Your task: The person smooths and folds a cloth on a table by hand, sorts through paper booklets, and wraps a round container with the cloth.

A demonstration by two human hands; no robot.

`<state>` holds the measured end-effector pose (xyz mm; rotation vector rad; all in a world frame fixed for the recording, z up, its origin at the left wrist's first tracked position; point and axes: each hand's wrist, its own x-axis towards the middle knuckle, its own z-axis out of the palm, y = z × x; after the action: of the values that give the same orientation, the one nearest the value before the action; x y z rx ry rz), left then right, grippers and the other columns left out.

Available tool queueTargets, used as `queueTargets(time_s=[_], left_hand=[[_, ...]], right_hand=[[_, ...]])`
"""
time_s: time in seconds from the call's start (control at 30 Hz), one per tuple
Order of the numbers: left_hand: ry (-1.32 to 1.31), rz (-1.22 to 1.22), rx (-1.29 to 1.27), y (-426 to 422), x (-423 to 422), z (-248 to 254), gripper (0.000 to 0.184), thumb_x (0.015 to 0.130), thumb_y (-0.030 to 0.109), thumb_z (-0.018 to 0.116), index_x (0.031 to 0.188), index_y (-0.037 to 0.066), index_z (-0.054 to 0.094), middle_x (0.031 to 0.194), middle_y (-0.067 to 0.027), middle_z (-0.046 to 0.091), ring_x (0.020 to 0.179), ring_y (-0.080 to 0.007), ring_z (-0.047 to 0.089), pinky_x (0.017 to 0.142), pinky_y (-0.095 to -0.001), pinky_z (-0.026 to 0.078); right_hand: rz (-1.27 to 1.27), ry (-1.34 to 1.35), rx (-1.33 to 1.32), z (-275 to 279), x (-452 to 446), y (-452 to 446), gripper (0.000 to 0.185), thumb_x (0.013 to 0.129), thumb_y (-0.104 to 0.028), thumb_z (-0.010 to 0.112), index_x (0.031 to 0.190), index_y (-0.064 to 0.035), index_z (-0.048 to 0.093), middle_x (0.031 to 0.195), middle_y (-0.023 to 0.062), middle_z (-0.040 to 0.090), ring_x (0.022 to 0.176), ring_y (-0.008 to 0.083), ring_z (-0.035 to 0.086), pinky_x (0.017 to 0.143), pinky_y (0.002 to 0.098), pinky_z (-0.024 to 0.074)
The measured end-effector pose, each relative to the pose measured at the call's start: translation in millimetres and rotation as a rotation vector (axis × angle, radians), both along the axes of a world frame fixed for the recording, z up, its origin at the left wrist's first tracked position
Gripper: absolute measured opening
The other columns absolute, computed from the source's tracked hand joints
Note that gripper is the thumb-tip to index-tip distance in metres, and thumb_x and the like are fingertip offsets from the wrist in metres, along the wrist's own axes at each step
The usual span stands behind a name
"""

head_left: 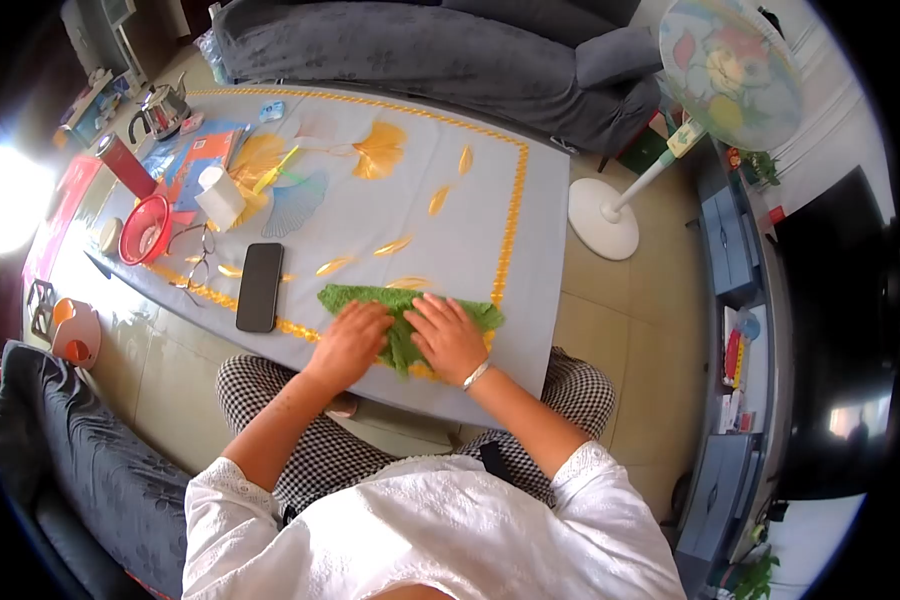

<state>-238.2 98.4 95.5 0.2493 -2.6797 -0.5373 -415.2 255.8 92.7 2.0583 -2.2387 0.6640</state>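
A green cloth [401, 345], partly folded with a point toward me, lies at the near edge of the table. On its left part rests my left hand [352, 347], with the fingers stretched forward and slightly bent. My right hand [448, 340], a silver bracelet at its wrist, lies on the right part with its fingers spread. Both hands are open and press on the cloth from above; the fabric under the palms is hidden. To the left of my left hand lies a dark phone [260, 287].
The grey patterned tablecloth [510, 330] covers the table. Left of the phone are glasses [201, 262], a red basket [146, 232], a white tissue pack [220, 198], a red thermos [126, 167] and a kettle [162, 110]. A covered fan [735, 75] stands at the right.
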Motion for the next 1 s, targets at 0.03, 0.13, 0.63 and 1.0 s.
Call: queueTargets(time_s=[0.03, 0.13, 0.63, 1.0], left_hand=[[-0.098, -0.032, -0.027, 5, -6, -3, 0.039, 0.093, 0.017, 0.058, 0.13, 0.006, 0.055, 0.135, -0.0135, 0.054, 0.131, -0.0308, 0.046, 0.113, -0.0457, 0.033], [-0.241, -0.096, -0.078, -4, -13, -6, 0.056, 0.093, 0.027, 0.058, 0.144, 0.01, 0.044, 0.149, -0.0122, 0.042, 0.143, -0.0296, 0.033, 0.118, -0.0487, 0.024], [-0.235, 0.02, -0.215, -199, -270, -42, 0.058, 0.101, 0.046, 0.04, 0.151, 0.017, 0.035, 0.16, -0.009, 0.029, 0.149, -0.0279, 0.021, 0.119, -0.0534, 0.017], [-0.2, 0.064, -0.247, -163, -253, -55, 0.064, 0.099, 0.044, 0.045, 0.151, 0.009, 0.035, 0.158, -0.0156, 0.031, 0.147, -0.0326, 0.025, 0.119, -0.0514, 0.02]], right_hand=[[-0.008, 0.051, 0.067, -4, 1, 3, 0.037, 0.097, -0.027, 0.054, 0.13, -0.0109, 0.06, 0.138, 0.0089, 0.055, 0.137, 0.0248, 0.042, 0.115, 0.0453, 0.0297], [-0.049, 0.068, 0.159, -17, 4, 13, 0.048, 0.099, -0.032, 0.051, 0.142, -0.012, 0.049, 0.149, 0.0065, 0.045, 0.142, 0.0243, 0.035, 0.118, 0.0445, 0.0247], [-0.219, 0.162, 0.37, -17, -240, -192, 0.053, 0.105, -0.042, 0.033, 0.155, -0.0255, 0.029, 0.162, -0.002, 0.024, 0.15, 0.0209, 0.017, 0.121, 0.0486, 0.0135], [-0.275, 0.166, 0.368, -28, -218, -178, 0.053, 0.104, -0.038, 0.032, 0.155, -0.0227, 0.029, 0.162, -0.0003, 0.023, 0.151, 0.0216, 0.017, 0.121, 0.0506, 0.0131]])
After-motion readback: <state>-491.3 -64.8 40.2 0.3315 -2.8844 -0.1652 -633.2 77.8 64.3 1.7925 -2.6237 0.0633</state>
